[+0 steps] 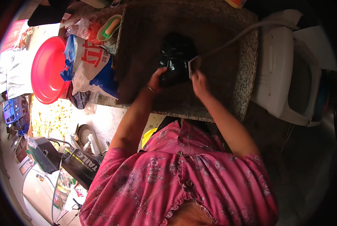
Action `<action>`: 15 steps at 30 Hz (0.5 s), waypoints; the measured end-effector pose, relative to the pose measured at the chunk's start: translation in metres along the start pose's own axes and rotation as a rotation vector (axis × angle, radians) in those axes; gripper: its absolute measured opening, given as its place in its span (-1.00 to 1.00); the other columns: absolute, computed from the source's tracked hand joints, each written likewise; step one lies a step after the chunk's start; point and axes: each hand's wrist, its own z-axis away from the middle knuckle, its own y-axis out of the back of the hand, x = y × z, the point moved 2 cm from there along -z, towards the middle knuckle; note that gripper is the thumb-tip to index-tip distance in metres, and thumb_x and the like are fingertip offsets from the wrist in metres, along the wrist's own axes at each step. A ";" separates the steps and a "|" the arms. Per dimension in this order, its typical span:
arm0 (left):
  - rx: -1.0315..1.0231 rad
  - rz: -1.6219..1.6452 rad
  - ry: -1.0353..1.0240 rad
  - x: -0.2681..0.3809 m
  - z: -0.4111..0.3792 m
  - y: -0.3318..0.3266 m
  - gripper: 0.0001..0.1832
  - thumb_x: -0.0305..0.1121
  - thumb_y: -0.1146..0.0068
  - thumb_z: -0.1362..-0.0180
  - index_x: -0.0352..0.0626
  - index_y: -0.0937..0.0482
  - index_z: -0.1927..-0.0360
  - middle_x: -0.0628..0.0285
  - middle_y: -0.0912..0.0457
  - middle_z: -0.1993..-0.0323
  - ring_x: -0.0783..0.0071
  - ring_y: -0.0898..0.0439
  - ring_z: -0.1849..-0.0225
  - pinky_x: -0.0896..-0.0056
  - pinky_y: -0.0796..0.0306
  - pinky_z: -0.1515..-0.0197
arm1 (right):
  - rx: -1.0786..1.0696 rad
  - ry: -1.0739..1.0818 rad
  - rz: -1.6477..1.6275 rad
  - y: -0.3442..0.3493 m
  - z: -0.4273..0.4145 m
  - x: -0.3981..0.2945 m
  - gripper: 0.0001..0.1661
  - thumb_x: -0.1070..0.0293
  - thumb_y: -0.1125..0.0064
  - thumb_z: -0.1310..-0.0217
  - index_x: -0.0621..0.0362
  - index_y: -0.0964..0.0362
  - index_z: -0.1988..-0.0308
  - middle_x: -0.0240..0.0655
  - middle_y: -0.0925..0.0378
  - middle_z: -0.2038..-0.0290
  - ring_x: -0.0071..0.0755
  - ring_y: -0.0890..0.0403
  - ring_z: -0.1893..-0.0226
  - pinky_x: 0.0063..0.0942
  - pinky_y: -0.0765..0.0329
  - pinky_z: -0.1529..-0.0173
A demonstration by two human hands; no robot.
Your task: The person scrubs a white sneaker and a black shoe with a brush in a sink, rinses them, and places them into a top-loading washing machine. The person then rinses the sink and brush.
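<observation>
A glossy black, wet-looking object (177, 63), whose exact kind I cannot tell, lies in a dark, speckled stone wash basin (246, 59). My left hand (157, 80) grips its lower left edge, with the thumb on top. On the other side, my right hand (200, 83) holds a small pale-edged thing (189, 69) against the right side of the black object. Blur and shadow hide what that thing is. A pale hose (241, 34) runs from the upper right down towards it, and its end is unclear.
A white washing machine (275, 70) stands right of the basin. To the left are a printed plastic bag (90, 65), a red plastic basin (48, 70) and a green-and-cream scrubbing brush (109, 27). An electric scooter (81, 162) stands at the lower left.
</observation>
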 end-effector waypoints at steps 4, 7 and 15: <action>0.058 -0.036 -0.142 -0.001 -0.009 -0.018 -0.65 -0.23 -0.08 -0.14 -0.18 -0.50 0.04 0.16 -0.61 0.14 0.27 -0.59 0.12 0.20 -0.48 -0.02 | -0.041 0.088 -0.030 -0.003 -0.045 0.008 -0.60 0.16 0.19 -0.39 0.20 -0.43 0.02 -0.16 -0.57 0.38 -0.23 -0.55 0.38 -0.26 -0.46 0.25; 0.079 -0.054 -0.191 0.006 -0.005 -0.006 -0.61 -0.27 -0.09 -0.12 -0.17 -0.45 -0.02 0.16 -0.56 0.08 0.26 -0.56 0.05 0.19 -0.45 -0.05 | -0.342 -0.350 -0.369 0.010 0.005 -0.030 -0.61 -0.03 0.21 -0.40 -0.12 -0.32 -0.06 -0.52 -0.18 0.63 -0.73 -0.08 0.75 -0.68 -0.02 0.71; 0.122 -1.058 -0.553 0.022 0.009 -0.027 -0.15 -0.29 -0.34 0.15 -0.05 -0.29 -0.32 -0.02 -0.39 -0.17 0.10 -0.42 -0.16 0.22 -0.31 -0.19 | -0.081 0.177 0.507 0.114 0.121 -0.014 -0.46 0.20 -0.06 -0.29 -0.09 -0.26 -0.25 -0.32 -0.25 0.57 -0.32 -0.45 0.55 -0.39 -0.46 0.44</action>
